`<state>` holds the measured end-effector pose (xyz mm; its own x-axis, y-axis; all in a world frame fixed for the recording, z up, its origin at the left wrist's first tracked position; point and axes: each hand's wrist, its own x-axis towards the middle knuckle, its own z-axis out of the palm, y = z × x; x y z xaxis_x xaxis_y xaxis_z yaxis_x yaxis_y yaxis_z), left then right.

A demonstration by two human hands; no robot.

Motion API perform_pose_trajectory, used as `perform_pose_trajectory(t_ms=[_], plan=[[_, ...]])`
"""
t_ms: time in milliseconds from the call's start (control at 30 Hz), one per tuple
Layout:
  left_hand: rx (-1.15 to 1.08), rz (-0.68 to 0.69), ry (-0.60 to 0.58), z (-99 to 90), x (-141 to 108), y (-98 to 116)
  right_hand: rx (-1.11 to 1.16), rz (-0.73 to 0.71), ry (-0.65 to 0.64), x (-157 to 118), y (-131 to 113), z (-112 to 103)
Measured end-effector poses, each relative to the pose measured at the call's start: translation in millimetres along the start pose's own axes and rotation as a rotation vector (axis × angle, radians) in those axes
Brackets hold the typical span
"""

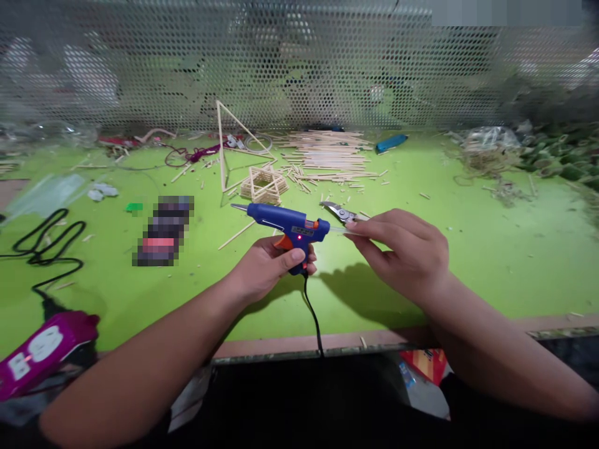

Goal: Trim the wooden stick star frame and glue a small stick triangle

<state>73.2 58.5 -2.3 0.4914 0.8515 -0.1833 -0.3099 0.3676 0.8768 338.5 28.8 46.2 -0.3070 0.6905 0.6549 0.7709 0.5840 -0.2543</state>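
My left hand (269, 267) is wrapped round the handle of a blue hot glue gun (281, 218) with an orange trigger. Its nozzle points left, and a small red light glows on its side. Between the thumb and fingers of my right hand (405, 252) is a clear glue stick (337, 230), lined up with the back end of the gun. Just beyond those fingertips lie pruning shears (340, 212), their handles partly hidden. Behind the gun sits a small star-shaped frame of stacked wooden sticks (264, 184). A larger stick triangle (221, 146) stands upright behind it.
Many thin wooden sticks (327, 153) lie at the back, with a blue-handled tool (392, 143) to their right. A blurred-out phone-like object (163, 231) rests at left. A magenta power strip (51, 352) and black cable (58, 262) occupy the left edge. Perforated metal (299, 68) borders the back.
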Motion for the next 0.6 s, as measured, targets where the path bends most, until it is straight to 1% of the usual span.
perform_pose_trajectory(t_ms=[233, 300, 467, 600], plan=[[0.031, -0.015, -0.006, -4.9, 0.2, -7.1, 0.106, 0.011, -0.016, 3.2, -10.2, -0.1], [0.032, -0.005, -0.021, -6.3, 0.3, -8.2, 0.142, 0.044, -0.03, 4.5, -12.1, -0.6], [0.045, 0.0, -0.036, -8.2, -0.2, -8.8, 0.265, 0.188, -0.095, 7.3, -10.8, 0.2], [0.051, -0.001, -0.03, -8.6, -0.6, -8.5, 0.315, 0.209, -0.109, 8.1, -8.0, 0.6]])
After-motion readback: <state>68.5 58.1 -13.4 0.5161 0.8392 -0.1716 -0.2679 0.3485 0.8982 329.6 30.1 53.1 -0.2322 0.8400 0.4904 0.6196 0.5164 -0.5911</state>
